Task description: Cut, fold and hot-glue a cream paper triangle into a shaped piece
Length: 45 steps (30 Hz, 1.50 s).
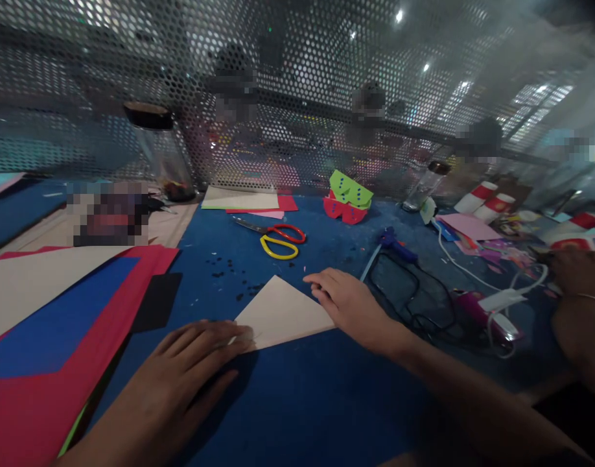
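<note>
A pale pink paper folded into a triangle lies on the blue table in front of me. My left hand lies flat with spread fingers, its fingertips pressing the paper's lower left corner. My right hand rests flat on the paper's right edge, fingers stretched out. Neither hand holds anything.
Red and yellow scissors lie beyond the paper. Red, blue and white sheets are stacked at left. A green and red paper craft, a glue gun with cables, paper cups and another person's arm are at right. A perforated screen stands behind.
</note>
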Motion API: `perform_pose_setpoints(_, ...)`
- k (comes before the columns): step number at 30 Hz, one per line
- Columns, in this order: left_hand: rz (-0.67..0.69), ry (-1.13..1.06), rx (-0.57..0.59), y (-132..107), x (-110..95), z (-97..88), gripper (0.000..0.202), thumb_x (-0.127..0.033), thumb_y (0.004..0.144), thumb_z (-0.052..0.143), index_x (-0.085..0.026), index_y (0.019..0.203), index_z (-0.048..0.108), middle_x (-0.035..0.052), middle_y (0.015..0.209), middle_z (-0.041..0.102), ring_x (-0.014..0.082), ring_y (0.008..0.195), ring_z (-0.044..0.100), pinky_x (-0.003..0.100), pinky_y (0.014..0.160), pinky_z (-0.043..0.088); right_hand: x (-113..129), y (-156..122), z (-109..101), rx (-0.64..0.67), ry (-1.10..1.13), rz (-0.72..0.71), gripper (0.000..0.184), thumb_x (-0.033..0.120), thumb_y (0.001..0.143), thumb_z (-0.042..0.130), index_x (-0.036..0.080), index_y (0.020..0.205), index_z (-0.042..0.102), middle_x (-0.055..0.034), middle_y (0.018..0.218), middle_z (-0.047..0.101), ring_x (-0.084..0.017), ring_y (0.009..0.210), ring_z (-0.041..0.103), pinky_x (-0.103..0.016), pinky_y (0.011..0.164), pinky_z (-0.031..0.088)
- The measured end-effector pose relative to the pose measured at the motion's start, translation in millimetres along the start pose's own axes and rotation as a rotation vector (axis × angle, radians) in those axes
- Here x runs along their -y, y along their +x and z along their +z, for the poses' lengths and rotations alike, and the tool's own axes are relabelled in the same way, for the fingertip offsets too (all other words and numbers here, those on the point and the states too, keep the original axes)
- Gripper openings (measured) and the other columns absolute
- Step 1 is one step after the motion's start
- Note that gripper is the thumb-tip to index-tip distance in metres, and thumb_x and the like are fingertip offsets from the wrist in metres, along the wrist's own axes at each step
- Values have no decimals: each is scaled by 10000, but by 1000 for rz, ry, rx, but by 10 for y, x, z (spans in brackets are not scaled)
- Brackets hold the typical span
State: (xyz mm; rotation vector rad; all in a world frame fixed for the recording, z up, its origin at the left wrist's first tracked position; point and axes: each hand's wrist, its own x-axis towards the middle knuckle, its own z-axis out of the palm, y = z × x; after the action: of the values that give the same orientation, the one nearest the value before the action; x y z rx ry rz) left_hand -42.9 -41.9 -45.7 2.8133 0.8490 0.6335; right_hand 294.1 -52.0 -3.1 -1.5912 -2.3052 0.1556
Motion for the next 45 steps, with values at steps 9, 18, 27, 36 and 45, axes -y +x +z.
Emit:
perform_pose_setpoints(9, -8, 19, -30, -49, 115, 72, 388, -450, 1058, 588, -442, 1444, 629, -49, 1383, 757, 261, 1228, 717, 465, 1109, 526, -468, -206, -474, 261, -162, 94, 305, -2, 938, 555, 208, 1095, 711, -71, 1117, 692, -226, 1065, 668, -351, 930, 504)
perform_pose_setpoints(18, -41, -9, -4, -44, 141, 49, 349, -455, 1066, 568, -461, 1405, 652, -68, 1378, 760, 272, 1230, 713, 482, 1078, 524, -480, -95, -373, 162, -105, 72, 195, 62, 1009, 583, 208, 1073, 694, -68, 1145, 668, -208, 1046, 665, -344, 927, 508)
perform_pose_setpoints(27, -70, -72, -38, 46, 94, 18, 290, -482, 1078, 555, -411, 1278, 754, -6, 1227, 796, 242, 1099, 723, 400, 915, 564, -37, -109, -266, 161, 235, 1, 81, 288, 1058, 655, 223, 1051, 703, -38, 1090, 713, -190, 1022, 671, -331, 919, 491)
perform_pose_setpoints(36, -135, -35, -22, 128, 17, -27, 209, -369, 1062, 600, -319, 1171, 771, -10, 1088, 787, 259, 1060, 681, 441, 926, 558, 78, -162, -30, 233, 144, -84, 90, 259, 1068, 665, 215, 992, 687, -13, 1050, 723, -182, 1007, 641, -339, 883, 409)
perform_pose_setpoints(45, -203, 38, -8, 114, -12, -13, 371, -437, 1051, 594, -364, 1409, 658, 49, 1447, 664, 347, 1269, 625, 541, 1051, 525, 76, -185, -5, 206, 131, -86, 92, 247, 1078, 635, 213, 1004, 678, -23, 1062, 703, -192, 1017, 626, -342, 880, 419)
